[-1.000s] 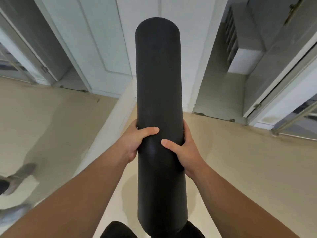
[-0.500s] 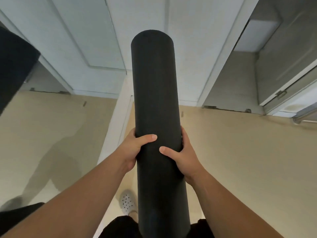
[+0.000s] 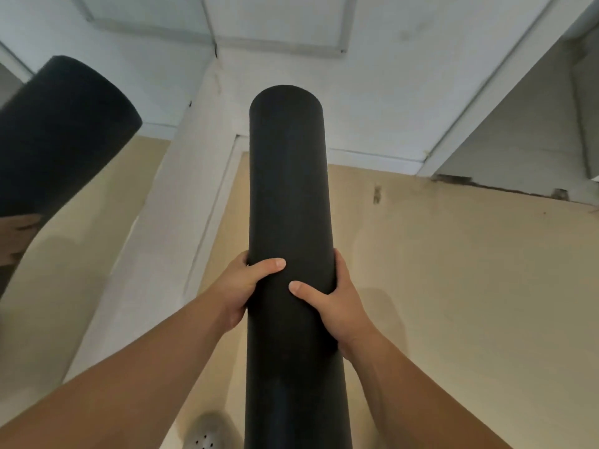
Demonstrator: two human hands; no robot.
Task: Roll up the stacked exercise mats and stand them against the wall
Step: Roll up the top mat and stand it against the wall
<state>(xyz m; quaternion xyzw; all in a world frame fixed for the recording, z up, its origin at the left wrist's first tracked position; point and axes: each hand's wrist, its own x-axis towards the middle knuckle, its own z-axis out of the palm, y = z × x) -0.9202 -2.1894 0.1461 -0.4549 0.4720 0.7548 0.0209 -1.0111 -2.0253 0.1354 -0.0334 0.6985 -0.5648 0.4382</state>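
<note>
A rolled black exercise mat (image 3: 288, 189) points away from me toward the white wall (image 3: 382, 102), filling the middle of the view. My left hand (image 3: 241, 286) grips its left side, thumb across the front. My right hand (image 3: 334, 303) grips its right side, thumb over the front a little lower. The mat's near end runs out of view at the bottom. A second rolled black mat (image 3: 55, 131) leans in at the far left, with another person's hand (image 3: 16, 234) under it.
The beige floor (image 3: 453, 286) spreads right and left. A white raised strip (image 3: 168, 228) runs from the wall corner toward me. An open doorway (image 3: 531, 134) lies at the right. A grey perforated shoe (image 3: 210, 432) shows at the bottom edge.
The view has closed in on the wall and corner. The second black mat at the left has come further into view. Both hands keep the same grip on the mat.
</note>
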